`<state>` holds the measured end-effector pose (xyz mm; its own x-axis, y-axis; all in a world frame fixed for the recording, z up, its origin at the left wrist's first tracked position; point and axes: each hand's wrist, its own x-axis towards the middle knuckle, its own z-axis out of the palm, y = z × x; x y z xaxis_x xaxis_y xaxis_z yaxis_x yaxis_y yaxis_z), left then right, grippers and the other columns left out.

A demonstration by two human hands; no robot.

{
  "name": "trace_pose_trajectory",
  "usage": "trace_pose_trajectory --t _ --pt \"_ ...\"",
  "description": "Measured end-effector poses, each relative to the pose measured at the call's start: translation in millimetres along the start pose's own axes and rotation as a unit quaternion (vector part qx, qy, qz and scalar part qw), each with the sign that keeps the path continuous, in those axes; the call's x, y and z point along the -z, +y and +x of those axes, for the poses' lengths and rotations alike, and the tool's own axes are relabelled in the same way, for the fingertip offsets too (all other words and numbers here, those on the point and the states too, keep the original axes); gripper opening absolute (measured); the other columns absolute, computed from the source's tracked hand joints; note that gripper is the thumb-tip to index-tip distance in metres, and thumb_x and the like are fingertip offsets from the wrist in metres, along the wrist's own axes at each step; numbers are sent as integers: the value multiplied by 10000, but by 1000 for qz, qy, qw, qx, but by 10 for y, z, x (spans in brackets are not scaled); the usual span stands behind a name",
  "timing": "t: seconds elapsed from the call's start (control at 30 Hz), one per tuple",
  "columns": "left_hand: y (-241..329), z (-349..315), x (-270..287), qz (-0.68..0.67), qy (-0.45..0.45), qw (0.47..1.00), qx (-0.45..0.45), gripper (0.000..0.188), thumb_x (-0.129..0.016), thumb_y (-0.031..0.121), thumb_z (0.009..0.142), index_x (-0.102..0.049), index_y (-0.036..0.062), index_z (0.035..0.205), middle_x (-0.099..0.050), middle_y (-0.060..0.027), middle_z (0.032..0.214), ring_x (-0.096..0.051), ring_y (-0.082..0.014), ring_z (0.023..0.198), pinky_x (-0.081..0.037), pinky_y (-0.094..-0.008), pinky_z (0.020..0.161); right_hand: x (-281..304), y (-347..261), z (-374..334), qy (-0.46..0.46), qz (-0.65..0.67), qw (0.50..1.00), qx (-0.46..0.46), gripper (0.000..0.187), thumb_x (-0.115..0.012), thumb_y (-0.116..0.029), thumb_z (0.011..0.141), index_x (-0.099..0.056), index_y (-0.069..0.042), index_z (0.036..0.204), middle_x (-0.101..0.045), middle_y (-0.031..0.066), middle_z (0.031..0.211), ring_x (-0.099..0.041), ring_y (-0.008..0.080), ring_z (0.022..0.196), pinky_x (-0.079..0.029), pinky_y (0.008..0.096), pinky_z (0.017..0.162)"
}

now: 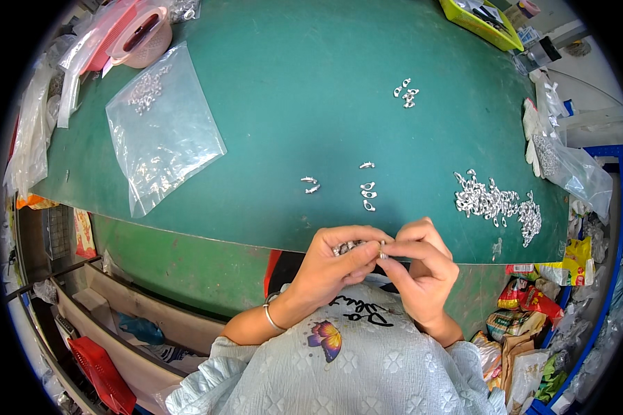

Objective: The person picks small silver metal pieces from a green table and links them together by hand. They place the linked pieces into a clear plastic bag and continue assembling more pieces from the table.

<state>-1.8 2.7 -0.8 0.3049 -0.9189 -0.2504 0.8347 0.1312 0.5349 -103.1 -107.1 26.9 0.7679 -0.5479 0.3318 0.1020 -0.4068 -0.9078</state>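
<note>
My left hand [329, 266] is closed around several small silver lobster clasps [345, 247], which show between its fingers at the table's near edge. My right hand [426, 273] meets it there, thumb and fingers pinching one small silver clasp [383, 253] at the left thumb's tip. Just beyond the hands lie a short column of loose clasps [368, 195] and, further left, a pair of clasps [312, 188]. To the right spreads a large pile of clasps [484, 198]. Another small cluster [408, 97] sits farther back.
The green table [277, 83] carries a clear plastic bag [166, 149] of small parts on the left. Pink baskets [142, 41] stand at the far left, a yellow-green tray [481, 24] at the far right. A white glove [531, 131] and another bag [578, 176] lie by the right edge.
</note>
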Motion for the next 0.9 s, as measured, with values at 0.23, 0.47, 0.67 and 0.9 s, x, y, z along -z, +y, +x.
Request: trace_pose_trajectory --t 0.23,0.47,0.67,0.9 --pt "-11 58 181 -34 47 994 -93 214 -532 165 886 -542 -20 993 -530 -113 787 -438 -93 531 -321 -189 391 108 337 51 29 -118 990 -75 267 -702 23 668 -641 -3 926 -603 100 870 -541 202 785 -425 290 690" --pt "-3 98 243 -30 108 987 -115 182 -516 145 906 -563 -18 974 -529 -94 784 -433 -92 531 -319 -182 378 -130 546 41 -4 -297 955 -11 243 -719 -18 671 -634 -30 898 -589 83 871 -527 251 823 -394 323 757" --pt "-6 42 157 65 155 984 -59 120 -591 27 846 -625 -17 952 -539 -42 735 -414 -51 526 -285 -175 392 -45 345 40 15 -11 996 -87 180 -661 87 700 -638 11 861 -632 91 841 -551 181 774 -434 273 690" --pt "61 5 -32 262 112 947 -148 86 -643 -15 789 -667 -9 871 -596 -25 764 -494 -57 661 -376 -192 576 -49 211 -41 26 118 989 -90 207 -665 115 688 -628 38 877 -612 115 875 -539 190 810 -415 280 707"
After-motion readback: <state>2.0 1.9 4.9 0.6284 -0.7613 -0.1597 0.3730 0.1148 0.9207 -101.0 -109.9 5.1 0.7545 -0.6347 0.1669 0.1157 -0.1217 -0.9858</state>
